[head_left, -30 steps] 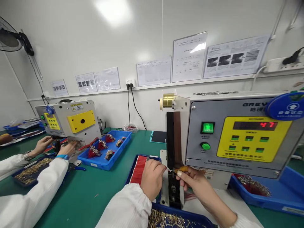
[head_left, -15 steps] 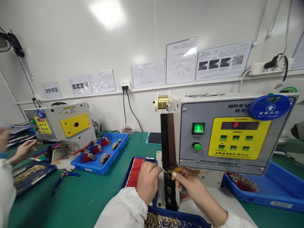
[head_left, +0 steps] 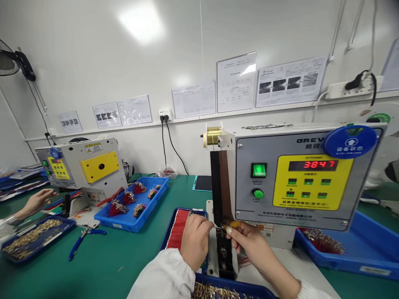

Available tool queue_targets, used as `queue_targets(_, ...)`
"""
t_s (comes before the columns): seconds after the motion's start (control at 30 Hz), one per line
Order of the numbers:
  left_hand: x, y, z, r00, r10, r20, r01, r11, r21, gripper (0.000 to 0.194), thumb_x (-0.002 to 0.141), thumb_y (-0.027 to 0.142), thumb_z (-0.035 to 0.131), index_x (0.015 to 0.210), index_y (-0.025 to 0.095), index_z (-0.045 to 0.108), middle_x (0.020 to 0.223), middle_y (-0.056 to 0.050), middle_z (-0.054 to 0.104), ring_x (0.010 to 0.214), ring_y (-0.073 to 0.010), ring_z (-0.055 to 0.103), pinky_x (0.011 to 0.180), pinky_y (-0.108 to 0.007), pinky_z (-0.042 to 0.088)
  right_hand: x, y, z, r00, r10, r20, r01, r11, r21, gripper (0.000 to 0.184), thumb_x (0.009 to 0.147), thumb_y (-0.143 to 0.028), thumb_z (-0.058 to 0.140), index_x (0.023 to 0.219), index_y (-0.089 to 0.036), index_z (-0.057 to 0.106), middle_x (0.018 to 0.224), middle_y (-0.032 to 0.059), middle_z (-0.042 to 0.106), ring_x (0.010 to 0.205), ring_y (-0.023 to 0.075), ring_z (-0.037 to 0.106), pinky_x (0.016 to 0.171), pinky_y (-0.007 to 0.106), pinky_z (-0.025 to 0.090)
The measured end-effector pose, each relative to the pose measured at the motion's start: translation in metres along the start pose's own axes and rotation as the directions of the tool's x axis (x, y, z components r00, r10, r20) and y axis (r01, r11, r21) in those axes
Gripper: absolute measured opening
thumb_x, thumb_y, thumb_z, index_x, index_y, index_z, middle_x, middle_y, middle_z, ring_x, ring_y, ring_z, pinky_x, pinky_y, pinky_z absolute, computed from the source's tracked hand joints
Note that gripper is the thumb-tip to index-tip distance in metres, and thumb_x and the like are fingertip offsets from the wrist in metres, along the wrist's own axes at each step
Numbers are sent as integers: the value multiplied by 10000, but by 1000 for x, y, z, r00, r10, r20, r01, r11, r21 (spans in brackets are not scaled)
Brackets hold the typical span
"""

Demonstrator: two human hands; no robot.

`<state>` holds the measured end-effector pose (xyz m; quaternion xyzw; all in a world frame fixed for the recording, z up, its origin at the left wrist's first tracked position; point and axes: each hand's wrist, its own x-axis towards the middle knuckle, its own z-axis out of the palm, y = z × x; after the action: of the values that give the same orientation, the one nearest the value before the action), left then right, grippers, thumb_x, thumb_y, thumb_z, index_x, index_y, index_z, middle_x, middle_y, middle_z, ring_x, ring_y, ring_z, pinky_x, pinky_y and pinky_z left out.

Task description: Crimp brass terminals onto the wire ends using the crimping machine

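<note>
My left hand [head_left: 195, 241] is pinched on a thin red wire [head_left: 215, 227] at the crimping point of the machine [head_left: 293, 178]. My right hand [head_left: 249, 243] faces it from the other side, thumb and index finger closed together by the black crimping head [head_left: 225, 249]. A yellow-orange cover [head_left: 232, 224] wraps the right index finger. What the right fingertips hold is too small to make out. Beside my left hand lies a blue tray of red wires [head_left: 177, 228]. A second tray [head_left: 249, 285], full of small gold metal terminals [head_left: 215, 291], sits below my hands.
A spool of gold strip [head_left: 214, 136] is mounted on the machine. Bundled red wires fill blue bins at left [head_left: 131, 224] and right [head_left: 364, 265]. Blue-handled pliers [head_left: 81, 241] lie on the green table. A co-worker's hand [head_left: 35, 203] is at another machine [head_left: 90, 166].
The machine's red display went from a single 3 to 3847. My hands hold nearly the same pose. At left, one of the co-worker's hands has left the view, and the camera view has shifted slightly.
</note>
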<state>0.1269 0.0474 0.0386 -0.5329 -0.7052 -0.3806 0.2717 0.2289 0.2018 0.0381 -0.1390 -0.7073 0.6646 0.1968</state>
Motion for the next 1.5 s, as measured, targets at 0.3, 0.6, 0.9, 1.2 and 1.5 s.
queue_targets(0.3, -1, -1, 1, 1000, 27, 5, -28, 1000, 3, 224, 920, 50, 414, 952, 176, 596, 898, -54, 592, 869, -180, 501, 743, -306, 426, -3, -8, 0, 1000, 27, -2, -27, 1000, -15, 413, 685, -592, 635, 644, -188, 561, 481, -32, 530, 407, 113, 478, 469, 260, 375)
queue_targets(0.6, 1, 1, 1, 1000, 25, -10, -25, 1000, 6, 219, 923, 52, 419, 952, 175, 598, 897, -51, 580, 874, -176, 495, 754, -300, 427, -8, -17, 2, 999, 36, -7, -36, 999, 0, 367, 679, -552, 624, 640, -195, 551, 481, -35, 525, 412, 114, 465, 473, 261, 370)
queue_targets(0.9, 1, 5, -1, 998, 17, -66, -16, 1000, 15, 217, 922, 51, 447, 960, 189, 609, 883, -43, 581, 856, -169, 495, 749, -289, 425, -7, -14, 6, 998, 17, -57, -16, 1000, 25, 378, 657, -570, 616, 653, -198, 546, 501, -27, 543, 397, 111, 440, 443, 259, 358)
queue_targets(1.2, -1, 1, 2, 1000, -9, -17, 10, 1000, 5, 200, 924, 58, 440, 927, 183, 595, 887, -44, 579, 866, -171, 499, 748, -291, 424, -7, -10, 11, 993, 26, -119, -25, 1000, 10, 376, 648, -571, 620, 653, -206, 533, 468, -43, 512, 375, 110, 426, 431, 257, 343)
queue_targets(1.5, 0, 3, 1, 1000, -30, -3, 30, 1000, 4, 218, 915, 45, 429, 937, 187, 594, 894, -47, 582, 872, -177, 505, 750, -299, 424, -1, 8, 10, 990, 8, -140, -5, 1000, 20, 373, 666, -569, 611, 665, -204, 535, 478, -43, 515, 366, 104, 415, 407, 245, 337)
